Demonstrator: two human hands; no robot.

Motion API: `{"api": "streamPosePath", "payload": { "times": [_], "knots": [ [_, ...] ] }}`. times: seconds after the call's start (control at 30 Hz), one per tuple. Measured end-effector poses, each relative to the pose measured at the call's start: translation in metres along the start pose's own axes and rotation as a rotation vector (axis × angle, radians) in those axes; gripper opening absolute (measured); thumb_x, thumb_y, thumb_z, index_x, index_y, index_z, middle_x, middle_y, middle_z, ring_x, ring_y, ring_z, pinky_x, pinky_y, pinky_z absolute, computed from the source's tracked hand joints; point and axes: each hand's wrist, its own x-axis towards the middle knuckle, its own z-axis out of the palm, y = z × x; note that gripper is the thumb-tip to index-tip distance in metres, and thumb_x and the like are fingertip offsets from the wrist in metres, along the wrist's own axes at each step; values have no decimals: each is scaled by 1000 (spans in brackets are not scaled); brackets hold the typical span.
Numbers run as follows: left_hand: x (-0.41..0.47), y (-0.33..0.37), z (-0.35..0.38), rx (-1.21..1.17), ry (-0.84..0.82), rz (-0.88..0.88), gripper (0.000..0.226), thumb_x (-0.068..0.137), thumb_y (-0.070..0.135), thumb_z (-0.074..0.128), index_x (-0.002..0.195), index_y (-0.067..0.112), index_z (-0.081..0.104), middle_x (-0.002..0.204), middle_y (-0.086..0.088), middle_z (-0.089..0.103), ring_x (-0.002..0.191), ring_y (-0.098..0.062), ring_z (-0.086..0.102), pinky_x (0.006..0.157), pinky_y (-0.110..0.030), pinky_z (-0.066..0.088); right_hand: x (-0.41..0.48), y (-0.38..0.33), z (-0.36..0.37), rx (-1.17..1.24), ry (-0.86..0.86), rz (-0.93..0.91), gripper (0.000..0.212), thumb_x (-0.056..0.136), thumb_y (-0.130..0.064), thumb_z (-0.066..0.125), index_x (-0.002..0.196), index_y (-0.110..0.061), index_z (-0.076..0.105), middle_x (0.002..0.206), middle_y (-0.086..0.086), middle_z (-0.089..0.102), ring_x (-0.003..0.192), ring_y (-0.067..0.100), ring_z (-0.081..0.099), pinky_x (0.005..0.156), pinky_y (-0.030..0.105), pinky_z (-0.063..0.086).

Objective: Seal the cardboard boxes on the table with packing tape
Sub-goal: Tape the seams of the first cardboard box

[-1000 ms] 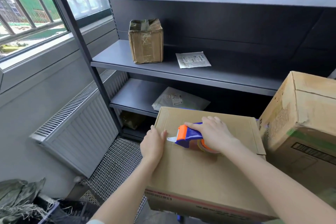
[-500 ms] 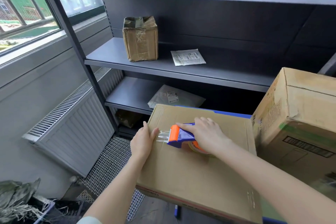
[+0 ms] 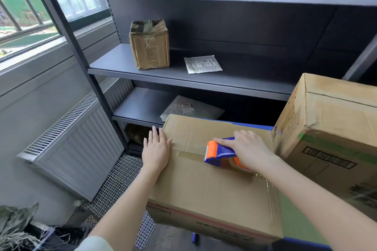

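The left hand (image 3: pixel 156 149) lies flat, fingers straight and together, on the left edge of the cardboard box (image 3: pixel 204 189), its thumb side on the end of a clear strip of tape (image 3: pixel 187 154). The strip runs from that hand across the box top to the right hand (image 3: pixel 248 151). The right hand is curled over the blue and orange tape dispenser (image 3: pixel 219 152) and grips it, with the orange blade end pointing at the left hand and the roll under the palm.

The box's front face, below both wrists, carries a red band and dark print, too blurred to read. The box sits on a blue-edged table (image 3: pixel 265 128).

Just right of the right hand stands a second box (image 3: pixel 330 128), touching the first. It has a green stripe and black block printing, not legible.

Beyond the hands, a dark shelf unit (image 3: pixel 183 76) holds a small taped carton (image 3: pixel 150 45) and a white pouch (image 3: pixel 203 64) with unreadable text. A grey mailer bag (image 3: pixel 189 109) with a small white label lies one shelf lower.
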Motion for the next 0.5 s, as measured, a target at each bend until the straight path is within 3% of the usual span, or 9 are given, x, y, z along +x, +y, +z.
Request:
{"api": "streamPosePath", "payload": {
  "times": [0.1,0.2,0.3,0.4,0.5],
  "knots": [
    [-10,22,6,100,-38,184,68,96,51,3,151,12,-3,158,-7,-11,145,-22,-12,117,-40,-9,1,1,-1,-23,5,9,62,97,-14,31,145,-48,12,93,2,32,105,25,44,85,30,31],
    [-22,43,15,133,-68,298,60,99,44,4,150,16,-8,158,-4,-12,145,-21,-15,117,-39,-11,2,-1,-1,-32,-3,8,60,98,-14,30,145,-48,13,93,2,31,106,25,44,83,29,29],
    [-32,48,18,163,-35,409,70,82,47,-16,150,29,-8,158,9,-11,145,-18,-13,117,-39,-10,2,2,-1,-34,-18,14,59,99,-14,30,145,-47,15,93,2,31,108,25,44,86,30,31],
    [-31,45,16,108,-46,455,60,89,47,-8,148,41,-1,156,18,-5,145,-12,-8,118,-36,-8,3,1,-1,-36,-17,-7,59,99,-13,29,145,-47,17,94,3,34,108,26,45,88,31,31],
    [-30,37,17,68,-49,460,74,76,51,-17,147,45,3,156,21,0,145,-10,-6,117,-32,-8,6,-2,-2,-25,-10,-3,58,99,-12,27,145,-47,19,98,5,40,110,26,45,90,32,32]
  ]
}}
